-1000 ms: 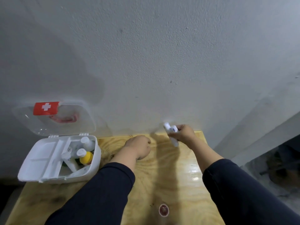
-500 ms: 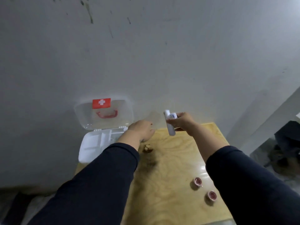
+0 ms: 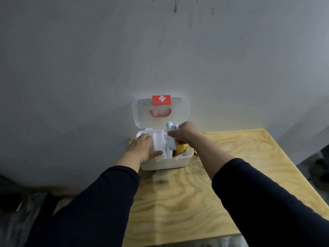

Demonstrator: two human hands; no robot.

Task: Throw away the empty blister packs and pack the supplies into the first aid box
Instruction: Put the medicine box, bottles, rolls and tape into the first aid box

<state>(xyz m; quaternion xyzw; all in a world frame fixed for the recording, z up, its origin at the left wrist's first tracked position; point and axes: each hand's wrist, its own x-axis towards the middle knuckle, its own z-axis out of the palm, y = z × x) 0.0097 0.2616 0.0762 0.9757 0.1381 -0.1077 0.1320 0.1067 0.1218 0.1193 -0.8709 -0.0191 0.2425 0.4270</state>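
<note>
Pinching a white tube (image 3: 171,138) midway in our right hand (image 3: 185,133), fingers closed around it, we hold it over the first aid box (image 3: 165,163) (light, stiff, slightly slick, we judge); our left hand (image 3: 142,148) lies flat, fingers spread, on the tray (image 3: 158,141).

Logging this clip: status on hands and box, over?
Right hand gripping white tube over open first aid box. Left hand flat on inner tray. Nothing blocking.

A white cross on a red tag (image 3: 161,100) is showing on the open lid (image 3: 142,111). Blue print on the tube (image 3: 171,135) is too blurred to read.
</note>
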